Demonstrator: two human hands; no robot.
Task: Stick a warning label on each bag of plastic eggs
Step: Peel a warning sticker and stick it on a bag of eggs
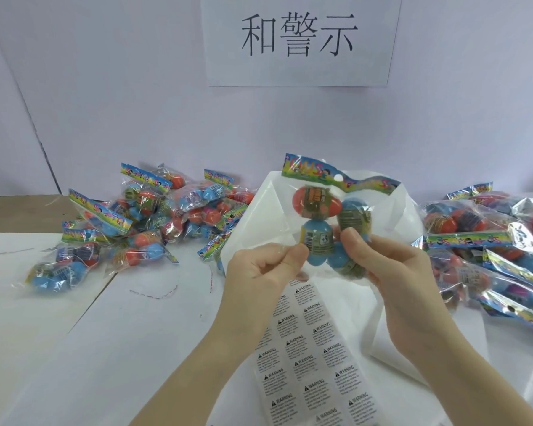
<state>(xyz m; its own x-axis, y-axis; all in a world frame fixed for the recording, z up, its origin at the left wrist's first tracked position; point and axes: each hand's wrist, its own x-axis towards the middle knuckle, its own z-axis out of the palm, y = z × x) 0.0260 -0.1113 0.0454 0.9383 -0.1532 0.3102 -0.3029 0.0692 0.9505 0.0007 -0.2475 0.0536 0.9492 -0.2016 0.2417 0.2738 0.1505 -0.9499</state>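
Both hands hold one bag of eggs (330, 229) up over the label sheet (311, 358): left hand (259, 272) pinches its plastic edge, right hand (382, 265) grips the side, probably stretching a flat spot so a sticker sits smooth.

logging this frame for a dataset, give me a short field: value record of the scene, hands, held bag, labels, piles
held bag: bag of plastic eggs, raised above the table, orange and blue eggs inside, header card on top
left hand: left hand pinches the bag's lower left edge
right hand: right hand grips the bag's right side
labels: sheet of warning labels lying flat below the hands
left pile: bags heaped on the table
right pile: bags heaped on the table
behind: paper sign on the wall
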